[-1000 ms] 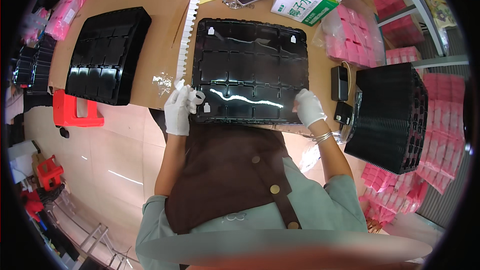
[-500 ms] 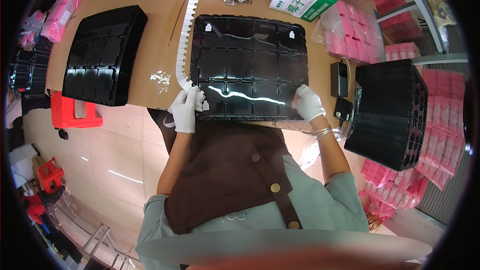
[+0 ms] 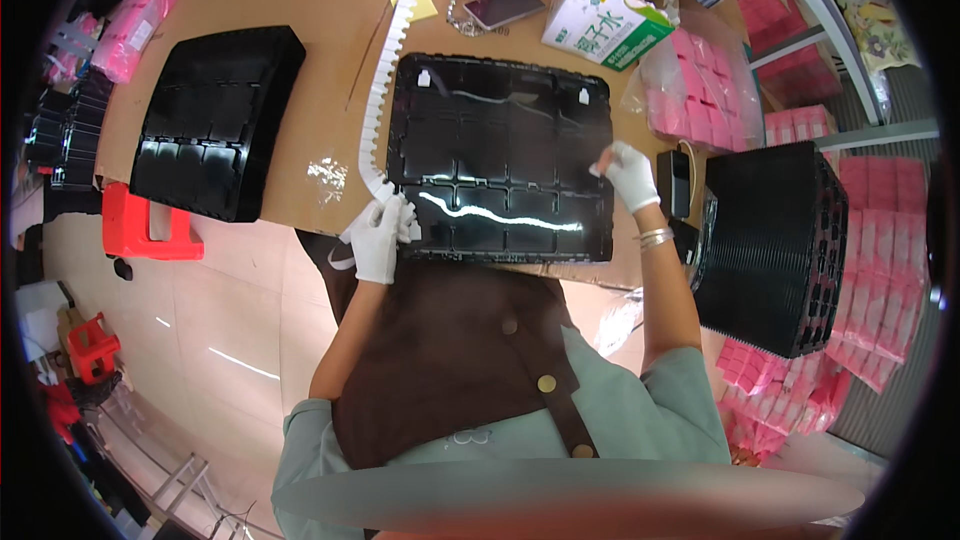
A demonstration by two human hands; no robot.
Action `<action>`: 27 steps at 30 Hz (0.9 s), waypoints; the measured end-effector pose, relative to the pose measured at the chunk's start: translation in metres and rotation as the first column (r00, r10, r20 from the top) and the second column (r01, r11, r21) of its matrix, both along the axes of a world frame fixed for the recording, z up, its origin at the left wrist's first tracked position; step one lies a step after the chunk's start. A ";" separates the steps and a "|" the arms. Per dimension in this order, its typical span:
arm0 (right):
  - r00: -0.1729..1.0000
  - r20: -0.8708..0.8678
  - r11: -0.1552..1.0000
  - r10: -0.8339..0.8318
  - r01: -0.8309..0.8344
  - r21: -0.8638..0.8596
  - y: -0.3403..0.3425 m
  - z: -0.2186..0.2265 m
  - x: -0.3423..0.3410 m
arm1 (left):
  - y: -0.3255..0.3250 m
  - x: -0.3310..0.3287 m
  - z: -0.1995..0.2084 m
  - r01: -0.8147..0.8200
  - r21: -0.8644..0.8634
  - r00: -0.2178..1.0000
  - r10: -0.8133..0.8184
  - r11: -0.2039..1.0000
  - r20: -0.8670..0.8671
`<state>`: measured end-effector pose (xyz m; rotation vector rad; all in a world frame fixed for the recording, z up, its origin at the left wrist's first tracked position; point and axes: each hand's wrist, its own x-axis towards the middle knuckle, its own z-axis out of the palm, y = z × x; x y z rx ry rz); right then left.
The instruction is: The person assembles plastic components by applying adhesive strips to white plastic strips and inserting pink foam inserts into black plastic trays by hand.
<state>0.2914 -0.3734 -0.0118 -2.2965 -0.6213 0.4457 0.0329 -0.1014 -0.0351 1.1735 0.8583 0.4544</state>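
Note:
In front of me a black plastic tray (image 3: pixel 500 155) with moulded compartments lies on the cardboard-covered table. White tab-shaped stickers sit at its two far corners and near its near-left corner. My left hand (image 3: pixel 376 240), white-gloved, is closed at that near-left corner on the lower end of a long white sticker strip (image 3: pixel 385 90) with a notched edge. The strip runs away from me along the tray's left side. My right hand (image 3: pixel 632 178), also gloved with bare fingertips, is raised by the tray's right edge. Its fingers are pinched together; what they hold is too small to make out.
A stack of black trays (image 3: pixel 215 125) stands at the left, a taller stack (image 3: pixel 770 250) at the right. Beyond the tray lie a phone (image 3: pixel 504 7), a bracelet (image 3: pixel 465 15), a carton (image 3: pixel 610 20) and bagged pink blocks (image 3: pixel 700 90). A black device (image 3: pixel 674 183) sits near my right hand.
My right hand has moved away from the tray's near-right corner, farther up along its right edge. My left hand stays at the near-left corner with the strip. The whole view has shifted slightly.

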 end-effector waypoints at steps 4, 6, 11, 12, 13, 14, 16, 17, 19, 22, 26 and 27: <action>0.967 0.197 0.984 -0.163 0.174 -0.040 0.042 -0.031 0.072 | 0.001 -0.002 -0.011 0.033 0.031 0.999 -0.032 0.999 -0.030; 0.903 0.410 0.979 -0.127 0.181 -0.094 0.054 -0.045 0.096 | -0.003 -0.002 -0.004 0.018 0.034 1.000 -0.018 0.999 -0.015; 0.933 0.331 0.933 0.139 -0.011 -0.360 0.067 -0.029 0.117 | -0.003 -0.005 -0.005 0.042 0.052 0.997 -0.039 0.998 -0.062; 0.959 0.232 0.948 0.164 -0.088 -0.305 0.062 -0.031 0.125 | -0.003 -0.005 -0.006 0.043 0.051 0.997 -0.040 0.998 -0.064; 0.973 0.130 0.958 0.188 -0.152 -0.245 0.056 -0.031 0.131 | -0.002 -0.004 -0.006 0.044 0.051 0.997 -0.041 0.998 -0.064; 0.999 0.021 0.986 0.035 -0.031 -0.164 0.056 -0.036 0.134 | -0.002 -0.003 -0.004 0.038 0.046 0.997 -0.035 0.998 -0.064; 0.998 0.053 0.987 0.015 -0.006 -0.160 0.061 -0.029 0.126 | -0.002 -0.002 -0.003 0.029 0.039 0.997 -0.026 0.999 -0.069; 0.996 0.088 0.988 -0.008 0.022 -0.154 0.065 -0.023 0.120 | -0.002 -0.002 -0.003 0.035 0.045 0.997 -0.031 0.998 -0.071; 0.977 0.207 0.975 0.046 0.001 -0.224 0.067 -0.026 0.122 | 0.000 -0.002 -0.003 0.047 0.050 0.996 -0.043 0.998 -0.076; 0.932 0.357 0.952 0.062 0.052 -0.300 0.071 -0.028 0.112 | 0.002 -0.001 -0.003 0.077 0.070 0.993 -0.070 0.995 -0.094; 0.995 -0.005 0.991 -0.105 0.105 0.079 0.048 -0.044 0.134 | 0.002 -0.002 -0.008 0.045 0.078 0.996 -0.038 0.996 -0.083; 0.991 -0.080 0.956 -0.111 0.129 0.263 0.042 -0.047 0.139 | 0.004 -0.002 -0.008 0.047 0.092 0.995 -0.039 0.995 -0.094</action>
